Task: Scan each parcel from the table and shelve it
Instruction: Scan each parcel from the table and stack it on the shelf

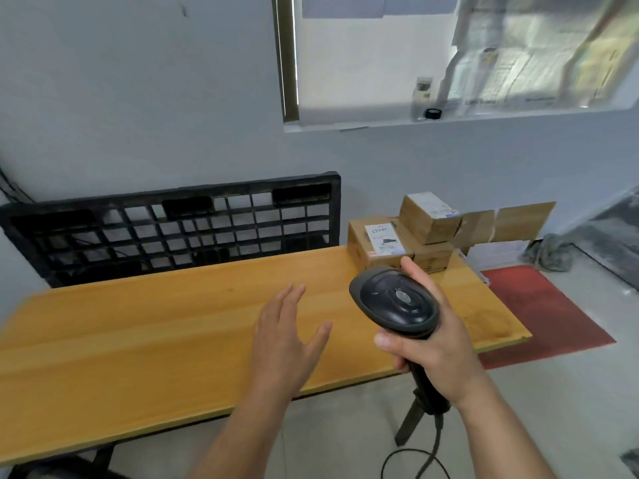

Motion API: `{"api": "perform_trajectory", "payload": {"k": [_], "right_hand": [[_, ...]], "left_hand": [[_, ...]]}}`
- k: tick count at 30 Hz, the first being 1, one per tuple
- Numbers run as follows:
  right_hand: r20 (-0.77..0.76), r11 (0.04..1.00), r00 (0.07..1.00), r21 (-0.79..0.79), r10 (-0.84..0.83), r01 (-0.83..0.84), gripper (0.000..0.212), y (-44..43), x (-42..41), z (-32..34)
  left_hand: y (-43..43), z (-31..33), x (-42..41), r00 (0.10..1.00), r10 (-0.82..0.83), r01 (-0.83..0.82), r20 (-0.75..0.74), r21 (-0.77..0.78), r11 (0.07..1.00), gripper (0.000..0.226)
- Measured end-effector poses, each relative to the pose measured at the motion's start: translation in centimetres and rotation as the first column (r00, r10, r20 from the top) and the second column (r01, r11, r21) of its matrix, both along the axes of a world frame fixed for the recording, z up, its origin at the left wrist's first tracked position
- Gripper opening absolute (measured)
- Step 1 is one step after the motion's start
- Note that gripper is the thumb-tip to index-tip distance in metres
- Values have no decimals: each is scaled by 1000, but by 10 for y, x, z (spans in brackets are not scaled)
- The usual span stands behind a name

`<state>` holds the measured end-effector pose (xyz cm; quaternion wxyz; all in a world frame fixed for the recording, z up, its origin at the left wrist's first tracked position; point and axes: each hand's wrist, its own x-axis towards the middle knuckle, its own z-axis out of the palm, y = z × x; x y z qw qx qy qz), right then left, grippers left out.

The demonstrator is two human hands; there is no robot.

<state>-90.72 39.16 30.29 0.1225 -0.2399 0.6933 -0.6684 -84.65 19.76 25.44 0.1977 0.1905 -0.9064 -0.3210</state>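
My right hand [437,344] grips a black handheld barcode scanner [394,300], its head pointing away toward the parcels. Its cable [432,454] hangs down to the floor. My left hand [285,337] hovers flat over the wooden table [138,333], fingers straight and spread, holding nothing. At the table's far right corner stand cardboard parcels: a flat box with a white label [377,242], a smaller box [428,216] stacked on another brown box [432,255] beside it.
A black plastic pallet [173,226] leans against the wall behind the table. A red mat [539,312] lies on the floor to the right. Flattened cardboard [508,223] stands against the wall. A window ledge above holds a jar [422,98].
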Motion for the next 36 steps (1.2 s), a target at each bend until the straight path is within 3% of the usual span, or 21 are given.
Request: {"api": "perform_trajectory", "payload": {"k": [9, 22, 30, 36], "right_hand": [[-50, 984, 984, 24, -173, 174, 89, -19, -68, 13], [-64, 927, 930, 88, -361, 366, 93, 6, -144, 5], [-41, 925, 936, 139, -351, 353, 92, 48, -244, -5], [57, 941, 956, 201, -288, 272, 91, 86, -335, -19]], "left_hand": [[-39, 1, -85, 995, -98, 98, -22, 3, 995, 68], [-27, -4, -188, 963, -267, 266, -37, -21, 964, 68], [10, -5, -269, 968, -252, 253, -12, 33, 967, 67], [61, -9, -347, 980, -185, 167, 70, 203, 965, 63]]}}
